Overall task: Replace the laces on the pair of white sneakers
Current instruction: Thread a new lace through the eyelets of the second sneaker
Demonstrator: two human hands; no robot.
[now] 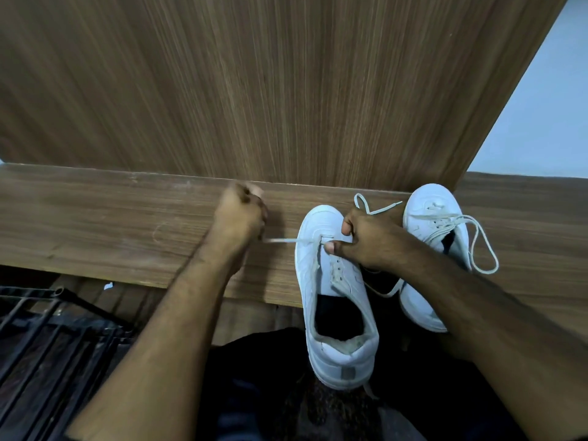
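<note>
Single head-worn wide-angle view, facing forward and steeply down, close to the worktop [127, 224] across mid-frame, both forearms entering from the lower corners, upright wood panel [254, 90] filling the upper frame, straight edges bowed by lens distortion

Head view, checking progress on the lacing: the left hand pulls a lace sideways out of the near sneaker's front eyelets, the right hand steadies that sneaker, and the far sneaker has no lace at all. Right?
Not quite. In the head view the far sneaker is still laced, with a loose loop trailing on the wooden ledge. The rest holds: the left hand pulls a lace sideways from the near sneaker, which the right hand steadies.
</note>
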